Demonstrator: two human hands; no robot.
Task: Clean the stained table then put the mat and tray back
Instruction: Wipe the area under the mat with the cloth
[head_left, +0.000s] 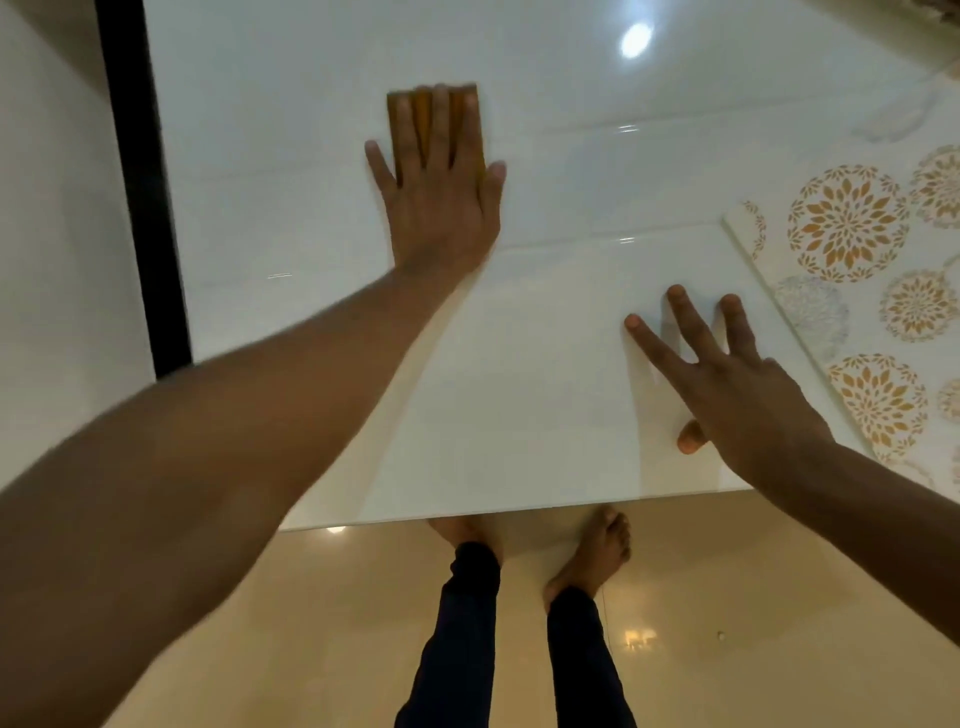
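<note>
A glossy white table (519, 364) fills the view. My left hand (441, 202) lies flat with straight fingers on an orange-brown cloth (402, 111), pressing it on the far middle of the table. My right hand (727, 374) rests on spread fingertips near the front right of the tabletop, holding nothing. A cream mat (852, 270) with orange and grey flower rounds lies at the right edge of the table, just beyond my right hand. No tray is in view, and I can make out no stain on the shiny surface.
A black strip (140, 182) runs along the table's left side, next to a pale wall. The table's front edge (519, 512) is close to my bare feet (592, 551) on a beige tiled floor. A ceiling light glares on the far tabletop.
</note>
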